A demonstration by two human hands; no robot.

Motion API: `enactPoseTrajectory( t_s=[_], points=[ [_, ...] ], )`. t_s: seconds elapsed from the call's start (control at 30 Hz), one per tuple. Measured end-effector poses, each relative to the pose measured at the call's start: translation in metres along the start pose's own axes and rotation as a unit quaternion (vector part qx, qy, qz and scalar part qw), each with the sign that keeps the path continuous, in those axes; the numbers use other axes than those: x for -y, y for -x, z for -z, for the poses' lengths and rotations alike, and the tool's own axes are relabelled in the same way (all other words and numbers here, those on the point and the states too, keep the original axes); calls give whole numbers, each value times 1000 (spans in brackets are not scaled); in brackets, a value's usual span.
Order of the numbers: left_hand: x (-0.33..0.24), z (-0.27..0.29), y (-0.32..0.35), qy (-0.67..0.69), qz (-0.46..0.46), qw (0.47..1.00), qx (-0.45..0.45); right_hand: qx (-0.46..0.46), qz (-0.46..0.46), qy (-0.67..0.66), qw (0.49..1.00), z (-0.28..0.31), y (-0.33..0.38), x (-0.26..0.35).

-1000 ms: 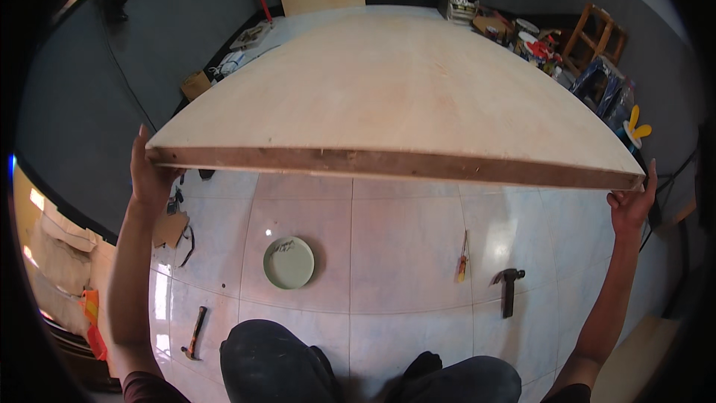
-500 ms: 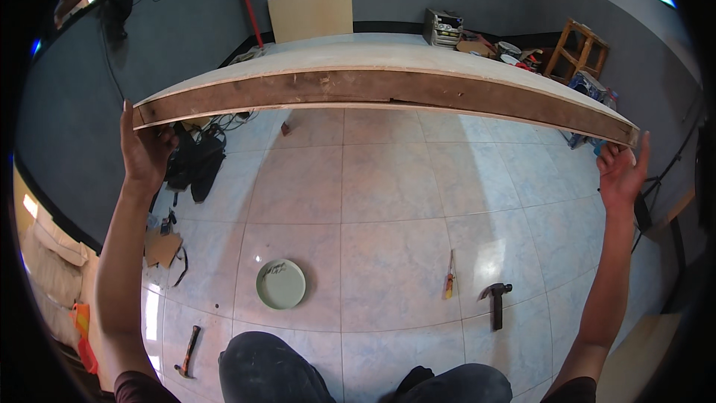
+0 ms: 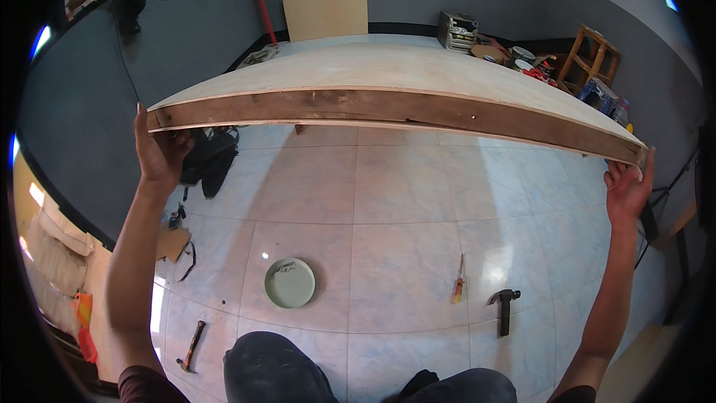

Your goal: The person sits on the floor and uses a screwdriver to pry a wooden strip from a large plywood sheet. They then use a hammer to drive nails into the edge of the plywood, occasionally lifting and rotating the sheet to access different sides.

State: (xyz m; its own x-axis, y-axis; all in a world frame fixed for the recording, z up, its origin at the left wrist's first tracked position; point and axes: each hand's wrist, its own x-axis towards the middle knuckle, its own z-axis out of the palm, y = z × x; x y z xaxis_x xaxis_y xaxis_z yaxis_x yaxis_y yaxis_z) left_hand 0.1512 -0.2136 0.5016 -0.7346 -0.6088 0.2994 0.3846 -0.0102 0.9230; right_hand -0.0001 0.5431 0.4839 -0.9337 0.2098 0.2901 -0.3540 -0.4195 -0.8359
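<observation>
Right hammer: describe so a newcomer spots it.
Below the held panel, on the tiled floor, find the screwdriver. The right hammer lies right of it, dark, head at the far end; the left hammer has its head at the near end.

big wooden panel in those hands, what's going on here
A person is holding up the near edge of a large wooden panel, with the left hand at its left corner and the right hand at its right corner. That edge is off the tiled floor. On the floor nearer the person are a round pale green dish with small bits in it, a screwdriver and two hammers, none of them in hand.
</observation>
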Motion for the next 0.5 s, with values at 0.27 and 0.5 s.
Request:
enactPoseTrajectory(
  t_s=[0.27,0.5],
  points=[
    [5,24,3,10,42,999,2,-33,-40,-20,998,41,-21,-19],
    [50,51,57,-17,247,963,104,-10,-73,47,996,208,8,-67]
  ],
)
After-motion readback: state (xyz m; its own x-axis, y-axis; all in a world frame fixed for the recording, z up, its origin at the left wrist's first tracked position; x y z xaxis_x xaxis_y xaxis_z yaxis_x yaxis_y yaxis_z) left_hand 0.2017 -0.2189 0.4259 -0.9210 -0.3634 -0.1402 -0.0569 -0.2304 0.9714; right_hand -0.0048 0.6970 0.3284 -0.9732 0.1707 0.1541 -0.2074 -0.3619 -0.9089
